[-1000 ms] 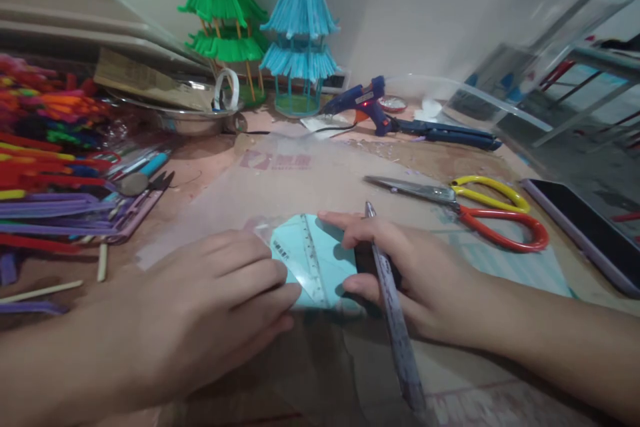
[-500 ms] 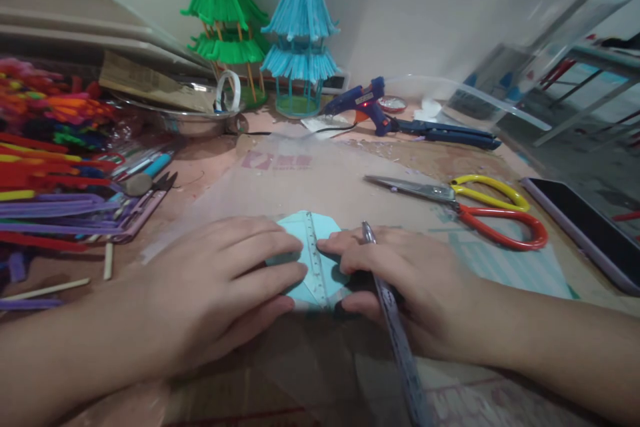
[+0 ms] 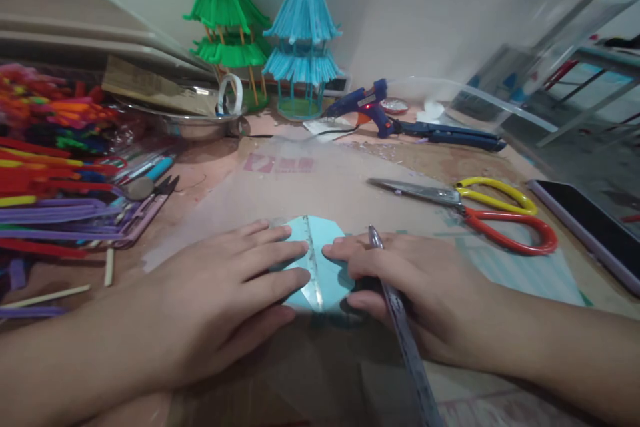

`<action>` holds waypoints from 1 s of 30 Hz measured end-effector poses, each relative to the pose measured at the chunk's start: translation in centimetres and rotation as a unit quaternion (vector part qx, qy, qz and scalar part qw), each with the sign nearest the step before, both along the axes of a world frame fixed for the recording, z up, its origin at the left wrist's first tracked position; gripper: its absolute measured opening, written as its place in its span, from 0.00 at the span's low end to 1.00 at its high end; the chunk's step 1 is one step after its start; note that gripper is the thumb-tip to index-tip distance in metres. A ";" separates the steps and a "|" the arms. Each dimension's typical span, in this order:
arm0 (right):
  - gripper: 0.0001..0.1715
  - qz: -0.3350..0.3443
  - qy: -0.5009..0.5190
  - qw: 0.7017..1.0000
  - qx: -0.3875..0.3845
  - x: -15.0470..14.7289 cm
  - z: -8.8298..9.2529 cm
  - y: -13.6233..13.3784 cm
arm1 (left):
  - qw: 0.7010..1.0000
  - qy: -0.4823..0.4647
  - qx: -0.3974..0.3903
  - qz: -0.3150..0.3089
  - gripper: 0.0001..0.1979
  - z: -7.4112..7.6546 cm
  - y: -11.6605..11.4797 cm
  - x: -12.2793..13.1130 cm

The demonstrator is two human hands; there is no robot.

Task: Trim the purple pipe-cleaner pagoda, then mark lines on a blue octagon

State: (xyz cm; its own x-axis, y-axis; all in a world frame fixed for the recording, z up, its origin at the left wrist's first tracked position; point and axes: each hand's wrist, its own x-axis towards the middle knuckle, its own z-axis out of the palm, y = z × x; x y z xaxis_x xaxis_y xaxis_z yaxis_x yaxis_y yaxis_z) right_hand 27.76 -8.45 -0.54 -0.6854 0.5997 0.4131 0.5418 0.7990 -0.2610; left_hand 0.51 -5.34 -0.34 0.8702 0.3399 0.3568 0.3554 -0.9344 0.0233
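A light blue paper piece [image 3: 330, 280] with cut corners lies at the front centre. A clear ruler [image 3: 311, 253] runs lengthwise across its middle. My left hand [image 3: 235, 287] lies fairly flat with fingers spread, its fingertips on the ruler and the paper's left part. My right hand [image 3: 415, 280] has a pen [image 3: 405, 327] held between its fingers, the pen's upper end pointing away from me. The right index fingertip touches the paper's right part, and the thumb is near its lower right edge.
Scissors [image 3: 450, 200] and a phone [image 3: 585, 230] lie at the right. Behind are a glue gun [image 3: 365, 105], a green model tower [image 3: 227, 27], a blue one [image 3: 303, 27] and a metal bowl [image 3: 190, 125]. Pipe cleaners [image 3: 45, 173] fill the left.
The ruler has shifted slightly left and tilted on the paper, uncovering more blue to its right. My left fingers have spread a little. My right hand still has the pen.
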 end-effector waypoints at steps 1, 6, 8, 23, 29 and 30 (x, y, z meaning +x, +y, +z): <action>0.09 0.000 -0.002 1.000 0.001 0.0 0.0 0.0 | 1.000 -0.001 0.000 -0.001 0.13 0.0 0.1 0.0; 0.10 -0.003 0.001 1.000 0.003 0.0 0.1 -0.1 | 1.000 0.016 0.006 -0.002 0.13 0.2 0.5 -0.2; 0.10 -0.002 0.005 1.000 0.001 0.0 0.0 -0.1 | 1.000 0.024 0.006 -0.002 0.14 0.2 0.6 -0.3; 0.09 -0.015 -0.017 1.000 0.005 0.1 -0.2 -0.1 | 0.999 0.040 -0.010 -0.018 0.18 0.4 0.6 -0.5; 0.11 -0.011 -0.024 1.000 -0.001 0.0 0.0 -0.1 | 0.999 0.037 -0.014 -0.013 0.19 0.3 0.5 -0.6; 0.11 -0.012 -0.024 1.000 0.001 0.0 0.0 -0.1 | 0.999 0.037 -0.013 -0.014 0.19 0.3 0.5 -0.6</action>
State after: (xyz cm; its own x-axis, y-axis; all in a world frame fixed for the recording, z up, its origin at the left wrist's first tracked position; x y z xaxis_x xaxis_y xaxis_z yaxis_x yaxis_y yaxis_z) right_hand 27.77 -8.55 -0.52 -0.6895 0.6154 0.3819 0.5727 0.7861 -0.2325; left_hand -0.12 -4.83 -0.03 0.9030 0.3233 0.2831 0.3307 -0.9435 0.0225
